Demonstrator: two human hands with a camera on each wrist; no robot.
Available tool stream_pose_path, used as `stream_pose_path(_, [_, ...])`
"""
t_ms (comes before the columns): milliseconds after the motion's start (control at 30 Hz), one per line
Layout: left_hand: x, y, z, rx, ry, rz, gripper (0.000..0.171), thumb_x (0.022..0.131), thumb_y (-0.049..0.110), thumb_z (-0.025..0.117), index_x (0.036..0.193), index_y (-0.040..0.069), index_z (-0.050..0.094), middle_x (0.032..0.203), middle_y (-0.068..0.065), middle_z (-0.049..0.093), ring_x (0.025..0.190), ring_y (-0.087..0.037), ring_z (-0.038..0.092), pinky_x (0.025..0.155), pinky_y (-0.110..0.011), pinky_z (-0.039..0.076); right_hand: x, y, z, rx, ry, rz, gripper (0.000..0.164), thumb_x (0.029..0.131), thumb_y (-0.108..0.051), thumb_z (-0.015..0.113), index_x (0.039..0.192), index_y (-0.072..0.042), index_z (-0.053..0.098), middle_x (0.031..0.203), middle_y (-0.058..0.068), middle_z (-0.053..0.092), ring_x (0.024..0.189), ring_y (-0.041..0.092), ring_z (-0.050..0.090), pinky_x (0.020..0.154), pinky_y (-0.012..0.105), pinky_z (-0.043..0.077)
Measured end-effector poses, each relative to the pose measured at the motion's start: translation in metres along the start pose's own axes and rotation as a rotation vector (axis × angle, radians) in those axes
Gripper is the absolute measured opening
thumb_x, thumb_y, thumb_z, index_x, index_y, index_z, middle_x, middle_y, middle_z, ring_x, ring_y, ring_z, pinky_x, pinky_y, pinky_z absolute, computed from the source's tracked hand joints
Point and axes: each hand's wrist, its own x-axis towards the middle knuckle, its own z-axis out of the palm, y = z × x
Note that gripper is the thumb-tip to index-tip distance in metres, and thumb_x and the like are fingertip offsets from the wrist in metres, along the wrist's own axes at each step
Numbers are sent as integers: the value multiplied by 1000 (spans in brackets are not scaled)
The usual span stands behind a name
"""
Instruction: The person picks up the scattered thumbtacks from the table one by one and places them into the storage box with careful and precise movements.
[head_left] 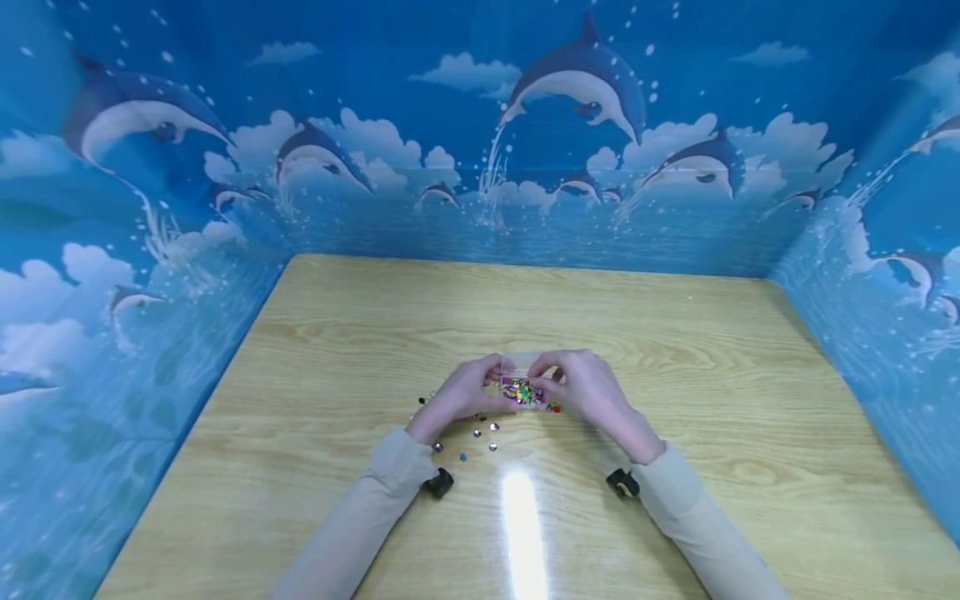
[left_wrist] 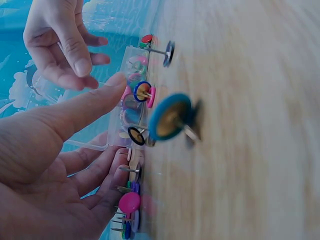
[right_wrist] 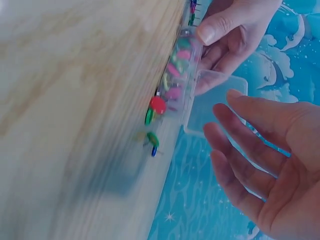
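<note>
A small clear plastic box (right_wrist: pixel 189 92) stands on the table with its clear hinged lid (right_wrist: pixel 215 102) folded back. Inside lie many colourful thumbtacks (head_left: pixel 522 391). My left hand (head_left: pixel 467 392) grips the box at its left end, thumb along the near side and fingers behind. Over the box's right part hovers my right hand (head_left: pixel 588 387), its fingers loosely bent; the right wrist view shows nothing between them. Loose tacks lie around the box, among them a teal tack (left_wrist: pixel 170 117) and a pink tack (left_wrist: pixel 129 202) on the left, and a red tack (right_wrist: pixel 158 105) on the right.
Several more tacks (head_left: pixel 492 447) are scattered on the wooden table (head_left: pixel 360 333) between the left forearm and the box. Blue dolphin-printed sheets (head_left: pixel 480 125) wall the table at the back and sides. A small black device (head_left: pixel 438 483) is worn at each wrist.
</note>
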Motion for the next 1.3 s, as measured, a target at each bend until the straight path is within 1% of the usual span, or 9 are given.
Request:
stream_pose_path(133, [0, 0, 0, 8, 3, 4, 61, 78, 26, 88, 131, 15, 60, 126, -9, 67, 114, -28, 62, 100, -46, 52, -4, 7, -4, -24, 11, 26, 9, 87, -15, 80, 95, -18, 77, 89, -3, 76, 71, 8, 66, 62, 27, 54])
stream_pose_path(300, [-1, 0, 0, 15, 9, 5, 62, 78, 27, 88, 132, 15, 60, 129, -9, 65, 116, -29, 60, 101, -45, 51, -8, 19, -7, -65, -7, 42, 9, 87, -9, 77, 92, -17, 77, 87, -2, 75, 71, 10, 66, 64, 29, 56])
stream_pose_path(500, [-2, 1, 0, 9, 10, -6, 61, 78, 28, 88, 131, 16, 60, 131, -9, 64, 118, -29, 60, 103, -46, 51, -10, 30, -4, -99, -86, 39, 15, 83, -4, 78, 93, -14, 78, 94, 3, 77, 79, 18, 70, 72, 36, 59])
stream_pose_path(567, [-2, 1, 0, 7, 9, -10, 61, 77, 28, 88, 131, 17, 61, 130, -9, 65, 118, -29, 60, 102, -46, 51, -10, 32, -3, -100, -113, 50, 17, 81, -3, 79, 93, -15, 78, 94, 2, 77, 81, 18, 70, 74, 37, 58])
stream_pose_path(667, [-1, 0, 1, 10, 8, -7, 61, 77, 28, 89, 130, 16, 61, 129, -8, 65, 117, -29, 60, 102, -46, 51, -11, 34, 0, -103, -129, 58, 19, 80, -1, 78, 92, -15, 78, 91, 1, 76, 80, 17, 69, 73, 36, 58])
stream_pose_path(767, [-1, 1, 2, 12, 10, -7, 61, 77, 28, 89, 130, 16, 61, 128, -8, 65, 117, -28, 60, 102, -45, 51, -11, 36, 1, -108, -119, 62, 16, 81, -2, 78, 90, -15, 78, 90, 0, 76, 77, 15, 68, 70, 33, 57])
stream_pose_path(967, [-1, 3, 1, 11, 7, -19, 61, 77, 28, 89, 131, 17, 61, 129, -8, 65, 117, -29, 60, 102, -46, 51, -13, 36, -1, -100, -103, 57, 3, 86, -10, 78, 89, -11, 77, 85, 1, 76, 65, 9, 61, 61, 26, 53])
stream_pose_path(1133, [0, 2, 1, 21, 7, -10, 61, 78, 27, 88, 131, 17, 60, 131, -8, 64, 118, -28, 59, 103, -45, 50, -14, 32, -3, -87, -45, 40, 4, 88, -13, 77, 92, -10, 77, 85, 3, 76, 64, 10, 63, 57, 25, 52])
stream_pose_path(1300, [1, 0, 2, 26, 8, 3, 61, 78, 27, 88, 131, 16, 60, 130, -9, 65, 117, -28, 60, 102, -44, 51, -12, 24, -4, -87, 14, 22, 6, 90, -16, 76, 94, -13, 78, 84, 3, 76, 67, 12, 68, 58, 26, 55])
